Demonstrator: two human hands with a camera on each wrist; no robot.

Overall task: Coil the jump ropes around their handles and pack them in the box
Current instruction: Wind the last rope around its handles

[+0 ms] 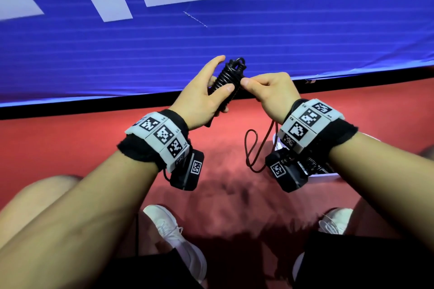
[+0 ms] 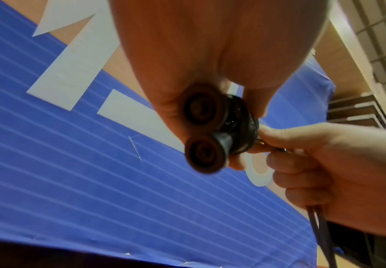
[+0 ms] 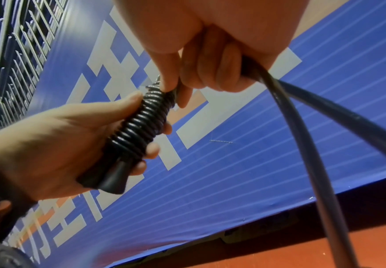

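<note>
My left hand (image 1: 212, 82) grips the two black handles held side by side, with black jump rope (image 1: 229, 75) coiled tightly round them. From the left wrist their round end caps (image 2: 204, 156) face the camera. My right hand (image 1: 256, 84) pinches the rope right beside the top of the coil (image 3: 139, 127), thumb and forefinger pressed together. The loose rest of the rope (image 1: 251, 148) hangs in a loop below my right wrist, and in the right wrist view it runs out of my fist (image 3: 302, 136). A white box (image 1: 328, 175) lies on the floor under my right forearm, mostly hidden.
A blue banner with white shapes (image 1: 164, 49) stands in front, its black lower edge meeting the red floor (image 1: 223, 195). My knees and white shoes (image 1: 169, 225) are below my arms. Something dark and coiled shows inside the box.
</note>
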